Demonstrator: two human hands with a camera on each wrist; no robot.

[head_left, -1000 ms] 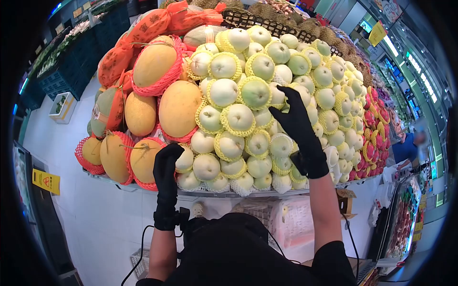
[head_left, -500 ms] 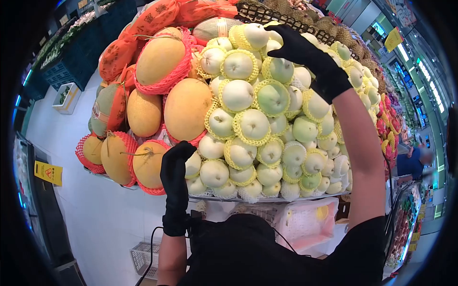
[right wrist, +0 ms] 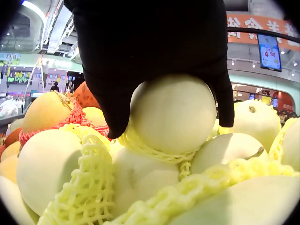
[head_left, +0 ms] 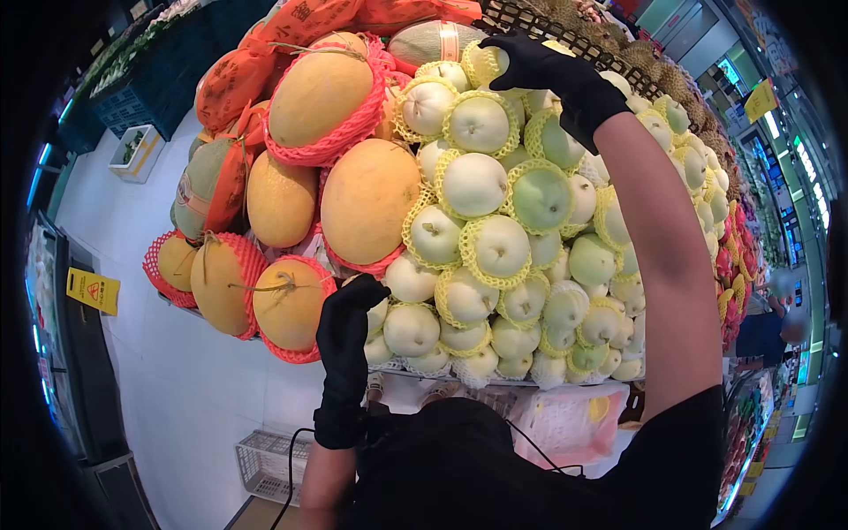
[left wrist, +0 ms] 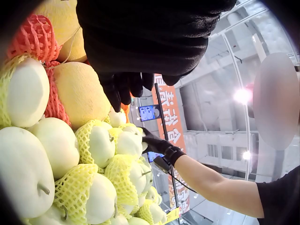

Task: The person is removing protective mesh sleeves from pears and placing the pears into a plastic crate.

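Observation:
At the back of a heap of pale melons, my black-gloved right hand (head_left: 552, 75) grips a pale round melon (right wrist: 176, 115) in a yellow foam net. Its thumb and fingers come down on opposite sides of the fruit in the right wrist view. Other pale melons (head_left: 474, 184) lie close beneath and around it, many in yellow nets. My left hand (head_left: 346, 322), also gloved, hovers by the front of the heap with fingers loosely bent and nothing held. It is nearest to a netted yellow melon (head_left: 289, 305) and a bare pale one (head_left: 412, 330).
Large yellow melons (head_left: 371, 201) in red nets fill the left of the display. Orange-bagged melons (head_left: 231, 88) lie behind them, and a black lattice crate edge (head_left: 521, 22) runs along the back. A pink-lined crate (head_left: 565, 424) stands on the floor below the front edge.
My right hand has gone from the middle of the heap to its back and closed round a melon there. The left hand stays near the front edge, still holding nothing.

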